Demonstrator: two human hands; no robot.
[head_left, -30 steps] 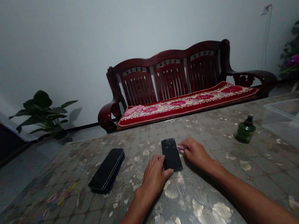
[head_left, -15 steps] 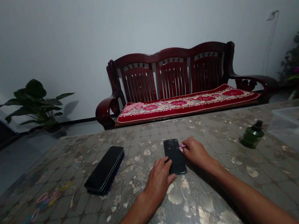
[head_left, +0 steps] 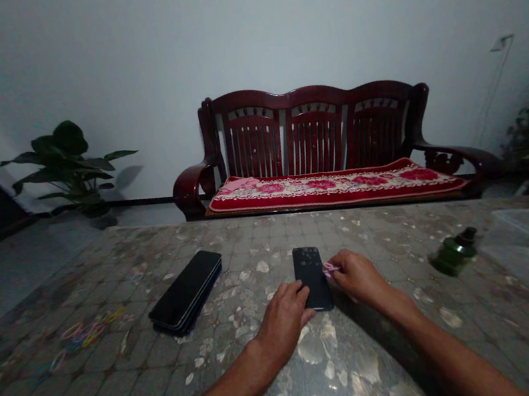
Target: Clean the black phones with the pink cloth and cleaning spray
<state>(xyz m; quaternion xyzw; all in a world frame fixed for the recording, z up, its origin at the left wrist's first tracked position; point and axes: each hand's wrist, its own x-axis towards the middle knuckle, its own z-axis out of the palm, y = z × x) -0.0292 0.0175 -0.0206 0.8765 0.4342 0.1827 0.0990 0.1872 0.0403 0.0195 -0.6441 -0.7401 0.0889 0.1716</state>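
Table: a patterned grey top (head_left: 164,384) that runs from the person toward the bench.
Left hand: its fingers (head_left: 291,291) lie together on the left side of the black phone, thumb a little apart at the near left corner; the hand (head_left: 282,320) is not closed round it.
Black phone: flat on the table, between the hands (head_left: 316,287); long axis pointing away from the person, far end leaning slightly left. Which end is its top cannot be told.
Right hand: thumb and fingers pinched on a small pink item (head_left: 329,269), just beside the phone's right edge (head_left: 359,277).
Phone stack: left of the hands, slanting away to the right (head_left: 186,292).
Loose bands: several colours, left of the stack (head_left: 89,332).
Green bottle: dark cap, tilted in view; contents unclear (head_left: 456,254).
Clear box: open-topped, at right (head_left: 518,260); something pale shows there, whether inside or through the wall is unclear.
Bench: dark red wood (head_left: 305,92), flowered red mat (head_left: 323,186) along its seat.
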